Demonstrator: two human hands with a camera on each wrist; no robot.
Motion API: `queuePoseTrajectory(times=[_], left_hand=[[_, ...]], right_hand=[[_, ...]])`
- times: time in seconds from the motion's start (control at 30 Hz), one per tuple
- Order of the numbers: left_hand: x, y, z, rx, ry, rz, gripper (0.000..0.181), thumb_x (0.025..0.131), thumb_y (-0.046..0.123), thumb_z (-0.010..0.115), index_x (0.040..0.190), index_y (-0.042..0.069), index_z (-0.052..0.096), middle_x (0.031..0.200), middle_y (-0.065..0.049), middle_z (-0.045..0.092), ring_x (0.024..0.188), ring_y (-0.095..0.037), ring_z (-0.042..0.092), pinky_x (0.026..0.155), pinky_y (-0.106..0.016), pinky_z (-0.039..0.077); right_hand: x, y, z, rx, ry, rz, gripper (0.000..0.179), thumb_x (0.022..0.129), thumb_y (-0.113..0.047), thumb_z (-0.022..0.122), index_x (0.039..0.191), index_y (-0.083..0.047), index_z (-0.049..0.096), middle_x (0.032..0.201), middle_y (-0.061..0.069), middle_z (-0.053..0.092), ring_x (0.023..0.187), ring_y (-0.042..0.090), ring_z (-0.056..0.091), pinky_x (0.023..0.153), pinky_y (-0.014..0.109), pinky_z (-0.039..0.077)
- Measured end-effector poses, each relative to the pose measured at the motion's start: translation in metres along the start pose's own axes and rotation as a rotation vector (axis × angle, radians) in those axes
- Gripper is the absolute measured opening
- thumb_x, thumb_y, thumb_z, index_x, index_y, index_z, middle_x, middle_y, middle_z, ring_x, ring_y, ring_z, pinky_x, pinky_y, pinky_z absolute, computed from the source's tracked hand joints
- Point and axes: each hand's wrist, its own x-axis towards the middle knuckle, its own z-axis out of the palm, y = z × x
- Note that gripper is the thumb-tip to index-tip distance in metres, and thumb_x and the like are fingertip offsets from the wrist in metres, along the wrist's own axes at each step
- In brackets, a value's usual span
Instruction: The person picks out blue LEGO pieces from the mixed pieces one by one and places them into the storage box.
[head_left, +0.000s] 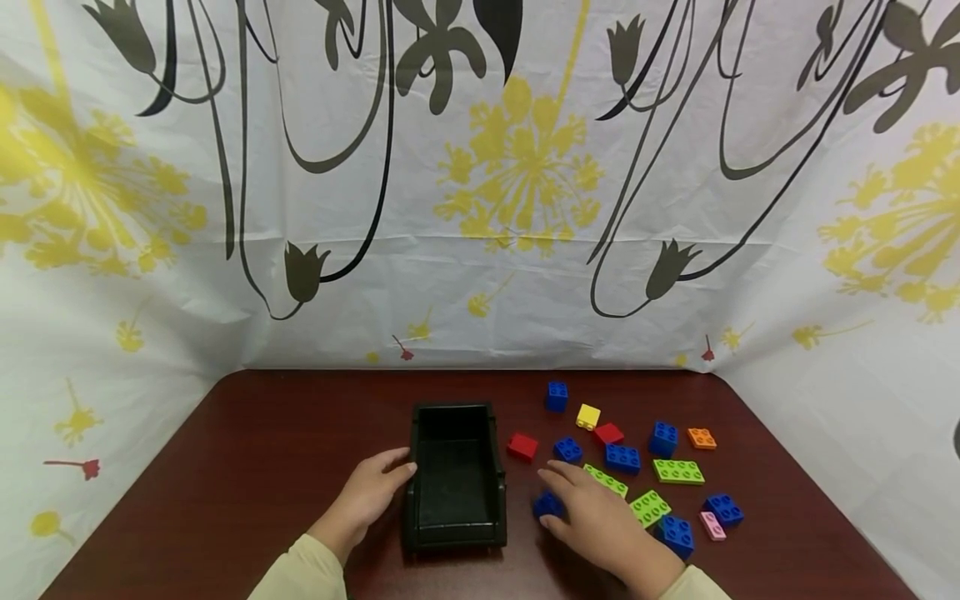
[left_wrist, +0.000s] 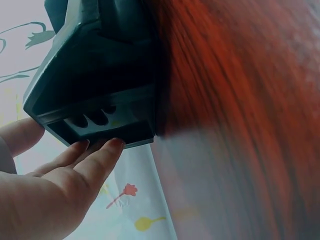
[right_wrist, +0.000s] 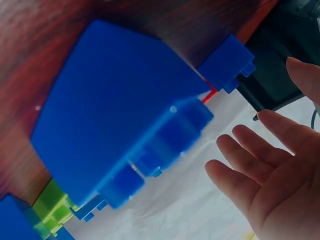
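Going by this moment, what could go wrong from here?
1. The right grip might nudge the lime block lying close beside it.
2. The blue block is partly hidden by that grip in the head view, so a pinch could land off-centre.
3. The left grip is at one side of the black bin, which could slide if bumped.

Dark reddish-brown table with visible wood grain. Black bin sitting around the middle, plus a bunch of blue bricks, red ones, lime green ones, one yellow, one orange, one pink scattered to its right.
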Motion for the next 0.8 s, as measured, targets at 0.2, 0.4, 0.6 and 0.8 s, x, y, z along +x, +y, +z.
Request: queuePoseTrajectory(times=[0.2, 0.4, 0.6, 0.8], left_hand=[[0.000, -0.001, 0.001, 0.001, -0.017, -0.030, 0.051, 0.100, 0.028, 0.051, 0.141, -0.001, 0.046, 0.145, -0.027, 0.040, 0.133, -0.047, 0.035, 0.101, -0.063, 0.037], [0.000, -0.002, 0.000, -0.003, -0.019, -0.029, 0.050, 0.100, 0.027, 0.050, 0.141, -0.002, 0.046, 0.144, -0.027, 0.042, 0.130, -0.046, 0.041, 0.099, -0.061, 0.039], [0.000, -0.001, 0.000, -0.010, -0.023, -0.019, 0.050, 0.101, 0.027, 0.050, 0.140, -0.003, 0.045, 0.143, -0.027, 0.043, 0.126, -0.045, 0.045, 0.098, -0.060, 0.041], [0.000, -0.003, 0.001, -0.016, -0.022, -0.015, 0.050, 0.100, 0.027, 0.050, 0.140, -0.003, 0.046, 0.143, -0.027, 0.043, 0.127, -0.045, 0.044, 0.098, -0.059, 0.042]], right_hand=[[0.003, 0.003, 0.004, -0.031, 0.017, -0.010, 0.055, 0.083, -0.032, 0.076, 0.129, -0.007, 0.060, 0.134, 0.014, 0.055, 0.120, 0.032, 0.055, 0.090, 0.053, 0.051], [0.006, 0.001, 0.005, -0.043, 0.009, 0.015, 0.054, 0.082, -0.032, 0.077, 0.126, -0.006, 0.062, 0.129, 0.015, 0.059, 0.117, 0.033, 0.057, 0.088, 0.054, 0.051], [0.009, -0.002, 0.005, -0.056, -0.036, 0.042, 0.052, 0.082, -0.030, 0.077, 0.124, -0.004, 0.063, 0.125, 0.014, 0.061, 0.113, 0.032, 0.059, 0.087, 0.054, 0.052], [0.011, -0.002, 0.007, -0.076, -0.049, 0.041, 0.050, 0.082, -0.028, 0.077, 0.123, -0.002, 0.063, 0.122, 0.014, 0.063, 0.112, 0.032, 0.060, 0.087, 0.052, 0.052]])
